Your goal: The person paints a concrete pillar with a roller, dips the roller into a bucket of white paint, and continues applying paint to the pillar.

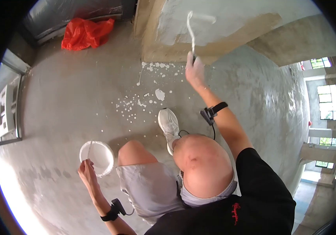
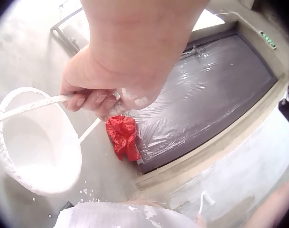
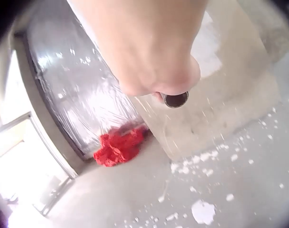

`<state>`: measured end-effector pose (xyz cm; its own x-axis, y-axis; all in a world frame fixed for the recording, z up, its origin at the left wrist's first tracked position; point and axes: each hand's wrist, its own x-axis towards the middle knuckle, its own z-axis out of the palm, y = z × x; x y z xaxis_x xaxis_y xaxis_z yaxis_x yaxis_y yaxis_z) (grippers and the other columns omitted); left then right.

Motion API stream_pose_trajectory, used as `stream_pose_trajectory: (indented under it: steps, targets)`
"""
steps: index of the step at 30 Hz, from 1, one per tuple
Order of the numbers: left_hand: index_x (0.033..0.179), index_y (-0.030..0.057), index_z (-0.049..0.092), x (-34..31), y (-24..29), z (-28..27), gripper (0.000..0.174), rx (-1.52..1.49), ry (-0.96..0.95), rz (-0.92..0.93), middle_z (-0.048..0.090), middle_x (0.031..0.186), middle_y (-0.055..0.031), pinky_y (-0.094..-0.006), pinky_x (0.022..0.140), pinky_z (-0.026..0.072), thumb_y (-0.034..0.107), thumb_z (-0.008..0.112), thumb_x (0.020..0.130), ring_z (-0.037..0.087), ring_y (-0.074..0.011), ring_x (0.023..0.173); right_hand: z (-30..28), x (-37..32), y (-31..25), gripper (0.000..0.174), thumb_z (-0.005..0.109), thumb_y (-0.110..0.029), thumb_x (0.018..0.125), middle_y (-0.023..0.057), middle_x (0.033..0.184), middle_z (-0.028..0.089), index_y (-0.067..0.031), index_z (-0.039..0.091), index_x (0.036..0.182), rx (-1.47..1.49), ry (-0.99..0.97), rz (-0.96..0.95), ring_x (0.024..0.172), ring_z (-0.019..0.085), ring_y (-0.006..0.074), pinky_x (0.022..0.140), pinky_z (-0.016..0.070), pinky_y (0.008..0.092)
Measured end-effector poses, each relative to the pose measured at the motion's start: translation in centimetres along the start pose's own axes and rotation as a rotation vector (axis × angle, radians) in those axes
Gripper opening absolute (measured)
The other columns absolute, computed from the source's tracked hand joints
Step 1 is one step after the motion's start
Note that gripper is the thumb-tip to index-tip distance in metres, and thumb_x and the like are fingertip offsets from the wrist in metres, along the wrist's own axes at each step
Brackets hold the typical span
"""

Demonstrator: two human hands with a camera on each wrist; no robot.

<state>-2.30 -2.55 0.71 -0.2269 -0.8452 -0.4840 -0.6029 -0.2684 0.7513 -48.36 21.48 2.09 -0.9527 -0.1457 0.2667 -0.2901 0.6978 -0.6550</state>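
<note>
In the head view the right hand grips the handle of a paint roller, whose white head lies against the partly whitened wall. The right wrist view has the right hand curled round the handle, its round end showing; the roller head is hidden there. Low at the left, the left hand holds the handle of a white bucket. Seen from the left wrist, the fingers of the left hand curl round that bar, and the bucket hangs tilted beside them.
A red plastic bag lies on the floor near a film-covered door. White paint spots dot the grey floor before the wall's bottom edge. A framed panel stands at the far left; windows are at the right.
</note>
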Motion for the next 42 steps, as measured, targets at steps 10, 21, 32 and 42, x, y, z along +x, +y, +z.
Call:
stream_pose_trajectory:
  steps: [10, 21, 32, 42]
  targets:
    - [0.067, -0.0004, 0.051, 0.5, -1.6, -0.5, 0.031, 0.033, 0.035, -0.008, 0.042, 0.060, 0.0002, -0.0283, 0.053, 0.0292, 0.023, 0.052, 0.088, 0.036, -0.0091, 0.057, 2.9, -1.1, 1.3, 0.058, 0.042, -0.044, 0.098, 0.0319, 0.074, 0.058, 0.0083, 0.055, 0.075, -0.045, -0.056, 0.035, 0.075, 0.058, 0.0491, 0.065, 0.0428, 0.0519]
    - [0.068, -0.0015, 0.050, 0.6, -1.7, -0.9, 0.031, 0.060, 0.011, -0.008, 0.042, 0.060, -0.0009, -0.0293, 0.053, 0.0292, 0.024, 0.053, 0.086, 0.035, -0.0092, 0.056, 4.9, -4.7, 7.0, 0.060, 0.038, -0.046, 0.098, 0.0349, 0.087, 0.061, 0.0087, 0.061, 0.086, -0.284, -0.249, 0.198, 0.089, 0.059, 0.0496, 0.074, 0.0455, 0.0540]
    - [0.069, 0.0000, 0.051, 0.3, -2.0, -0.8, 0.030, 0.012, 0.003, -0.003, 0.039, 0.059, 0.0009, -0.0279, 0.052, 0.0265, 0.023, 0.052, 0.088, 0.034, -0.0076, 0.056, 0.2, 3.4, -6.7, 0.060, 0.041, -0.041, 0.100, 0.0139, 0.049, 0.043, 0.0062, 0.045, 0.062, 0.166, 0.073, -0.080, 0.048, 0.046, 0.0274, 0.051, 0.0360, 0.0426]
    - [0.069, -0.0012, 0.050, 0.6, -2.8, -0.9, 0.031, 0.029, 0.002, 0.021, 0.040, 0.059, -0.0005, -0.0290, 0.053, 0.0288, 0.024, 0.051, 0.088, 0.034, -0.0084, 0.056, 6.5, -5.5, 7.0, 0.063, 0.038, -0.047, 0.098, 0.0357, 0.088, 0.061, 0.0104, 0.060, 0.087, -0.314, -0.258, 0.210, 0.091, 0.059, 0.0498, 0.077, 0.0443, 0.0538]
